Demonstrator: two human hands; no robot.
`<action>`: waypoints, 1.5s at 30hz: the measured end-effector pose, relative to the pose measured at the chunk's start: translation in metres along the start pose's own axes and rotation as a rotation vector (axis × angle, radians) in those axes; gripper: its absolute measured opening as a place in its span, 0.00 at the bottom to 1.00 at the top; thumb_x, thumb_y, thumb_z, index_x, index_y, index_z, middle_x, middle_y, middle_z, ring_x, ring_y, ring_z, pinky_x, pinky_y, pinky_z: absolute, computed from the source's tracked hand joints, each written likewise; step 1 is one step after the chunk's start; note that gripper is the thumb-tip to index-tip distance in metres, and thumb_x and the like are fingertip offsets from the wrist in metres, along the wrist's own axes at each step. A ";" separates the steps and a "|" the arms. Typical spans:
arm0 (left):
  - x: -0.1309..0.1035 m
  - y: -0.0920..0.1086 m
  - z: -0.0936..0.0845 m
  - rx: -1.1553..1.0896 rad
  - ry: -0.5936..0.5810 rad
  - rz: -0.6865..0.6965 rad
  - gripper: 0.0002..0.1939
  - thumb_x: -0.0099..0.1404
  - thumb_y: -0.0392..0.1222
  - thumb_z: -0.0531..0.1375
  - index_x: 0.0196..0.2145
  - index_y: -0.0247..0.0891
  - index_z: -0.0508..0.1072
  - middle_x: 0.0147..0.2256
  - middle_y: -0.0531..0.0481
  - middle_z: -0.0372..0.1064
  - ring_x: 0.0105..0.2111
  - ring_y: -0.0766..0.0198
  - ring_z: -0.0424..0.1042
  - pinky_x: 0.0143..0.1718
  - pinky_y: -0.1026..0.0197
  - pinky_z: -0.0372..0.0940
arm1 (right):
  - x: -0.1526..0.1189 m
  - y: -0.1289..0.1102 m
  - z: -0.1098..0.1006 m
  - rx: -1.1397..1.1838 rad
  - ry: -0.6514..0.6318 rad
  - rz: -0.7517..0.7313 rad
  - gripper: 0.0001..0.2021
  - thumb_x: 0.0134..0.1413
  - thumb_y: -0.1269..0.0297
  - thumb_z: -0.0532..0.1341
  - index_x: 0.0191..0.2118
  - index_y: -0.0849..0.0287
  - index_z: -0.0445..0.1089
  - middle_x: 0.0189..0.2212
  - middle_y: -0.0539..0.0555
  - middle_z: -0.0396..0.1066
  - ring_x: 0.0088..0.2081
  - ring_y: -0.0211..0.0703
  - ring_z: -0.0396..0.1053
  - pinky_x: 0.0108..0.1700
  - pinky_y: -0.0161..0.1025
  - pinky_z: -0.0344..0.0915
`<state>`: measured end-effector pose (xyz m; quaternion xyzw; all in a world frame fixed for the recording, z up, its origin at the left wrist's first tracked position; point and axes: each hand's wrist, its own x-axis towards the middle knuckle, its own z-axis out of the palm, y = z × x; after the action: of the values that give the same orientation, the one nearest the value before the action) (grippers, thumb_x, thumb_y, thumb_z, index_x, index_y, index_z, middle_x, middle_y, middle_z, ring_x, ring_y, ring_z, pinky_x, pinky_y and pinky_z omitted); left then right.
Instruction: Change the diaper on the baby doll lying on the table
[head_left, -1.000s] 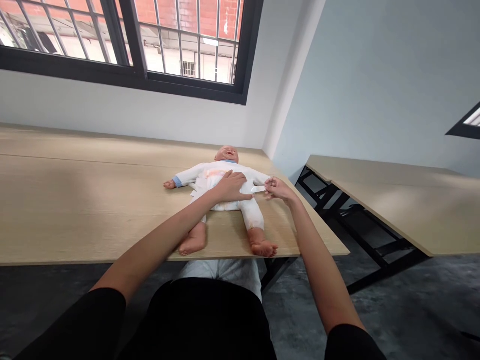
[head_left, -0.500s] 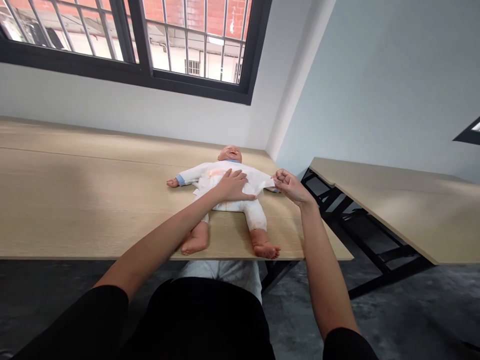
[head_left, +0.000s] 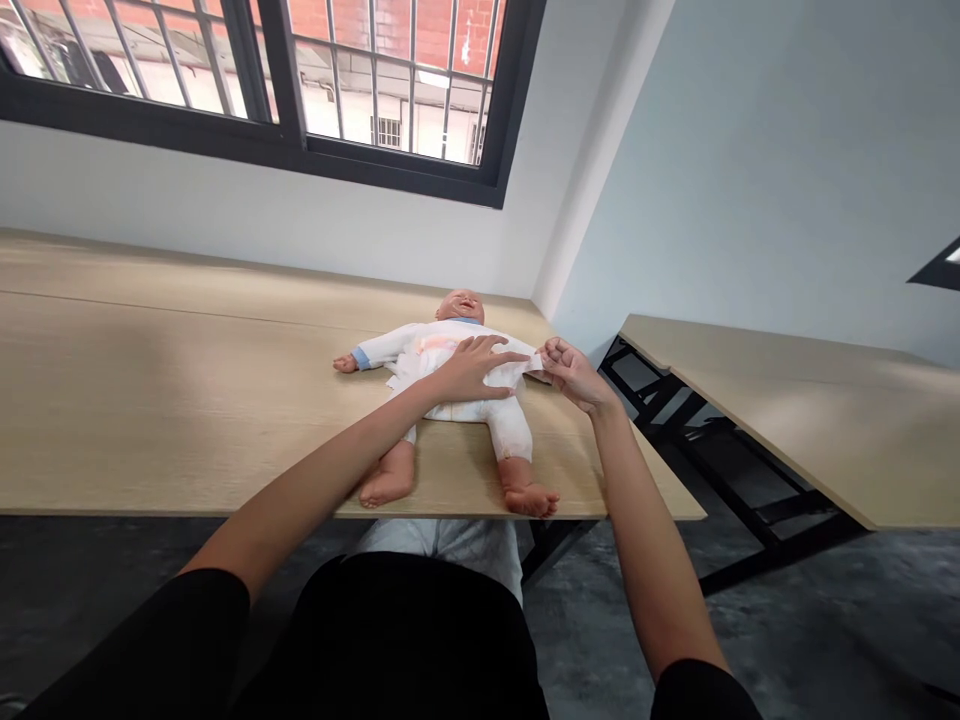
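A baby doll (head_left: 460, 305) lies on its back on the wooden table, head toward the window and bare feet near the front edge. It wears a white outfit with blue cuffs and collar, and a white diaper (head_left: 459, 411) around its middle. My left hand (head_left: 469, 372) lies with fingers spread on the diaper's front, thumb and forefinger apart. Beside the doll's arm on the right, my right hand (head_left: 568, 368) pinches the white side tab of the diaper, pulled out sideways. The hand covers part of that arm.
The doll's table (head_left: 187, 400) runs left along the wall under a barred window (head_left: 390, 90). Its right corner ends near my right forearm. A second table (head_left: 810, 400) with black folding legs stands to the right, across a gap.
My right hand has moved slightly left with the diaper tab, closer to the doll. The left hand's forefinger has stretched right toward the tab.
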<state>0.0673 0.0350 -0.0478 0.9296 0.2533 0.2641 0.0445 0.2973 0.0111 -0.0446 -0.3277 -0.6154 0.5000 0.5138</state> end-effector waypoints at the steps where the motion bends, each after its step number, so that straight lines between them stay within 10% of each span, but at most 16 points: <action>1: 0.001 -0.001 0.002 -0.022 0.028 0.018 0.25 0.66 0.51 0.60 0.59 0.49 0.66 0.59 0.40 0.59 0.62 0.46 0.55 0.60 0.41 0.51 | 0.000 0.001 0.001 0.017 -0.007 0.001 0.22 0.43 0.58 0.74 0.32 0.55 0.57 0.33 0.47 0.63 0.35 0.35 0.63 0.42 0.33 0.65; 8: 0.013 -0.010 0.015 -0.221 0.262 0.030 0.07 0.66 0.45 0.60 0.36 0.40 0.74 0.48 0.44 0.67 0.52 0.55 0.65 0.57 0.51 0.59 | 0.004 0.010 0.015 0.081 -0.055 0.044 0.21 0.42 0.60 0.74 0.32 0.56 0.60 0.32 0.46 0.63 0.34 0.34 0.63 0.40 0.30 0.63; 25: 0.018 -0.025 0.013 -0.155 0.461 -0.137 0.04 0.62 0.35 0.59 0.29 0.38 0.69 0.41 0.45 0.69 0.48 0.55 0.67 0.53 0.52 0.61 | 0.004 0.008 0.016 0.039 0.018 0.014 0.23 0.39 0.57 0.74 0.31 0.55 0.59 0.31 0.46 0.64 0.33 0.36 0.63 0.41 0.34 0.63; 35: 0.010 -0.030 -0.003 -0.130 -0.049 -0.175 0.11 0.63 0.48 0.59 0.41 0.42 0.74 0.47 0.49 0.74 0.52 0.51 0.68 0.59 0.44 0.55 | 0.012 0.013 0.023 0.038 0.065 -0.013 0.25 0.36 0.54 0.75 0.30 0.55 0.58 0.29 0.46 0.65 0.32 0.35 0.64 0.42 0.36 0.64; 41: 0.014 -0.029 0.004 -0.176 -0.087 -0.269 0.25 0.59 0.45 0.62 0.53 0.42 0.64 0.50 0.47 0.72 0.54 0.51 0.67 0.64 0.34 0.41 | 0.045 0.029 0.063 -0.251 0.113 -0.008 0.18 0.41 0.57 0.69 0.30 0.55 0.58 0.27 0.48 0.68 0.32 0.42 0.68 0.35 0.38 0.65; 45: 0.011 -0.034 0.002 -0.278 -0.040 -0.277 0.27 0.56 0.37 0.61 0.54 0.39 0.63 0.47 0.46 0.73 0.49 0.52 0.71 0.61 0.39 0.53 | 0.053 0.034 0.087 -0.507 0.218 -0.031 0.11 0.46 0.69 0.63 0.30 0.54 0.58 0.27 0.48 0.70 0.33 0.45 0.70 0.37 0.41 0.65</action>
<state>0.0611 0.0700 -0.0514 0.8757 0.3391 0.2695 0.2133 0.1961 0.0452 -0.0584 -0.4884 -0.6668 0.2837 0.4862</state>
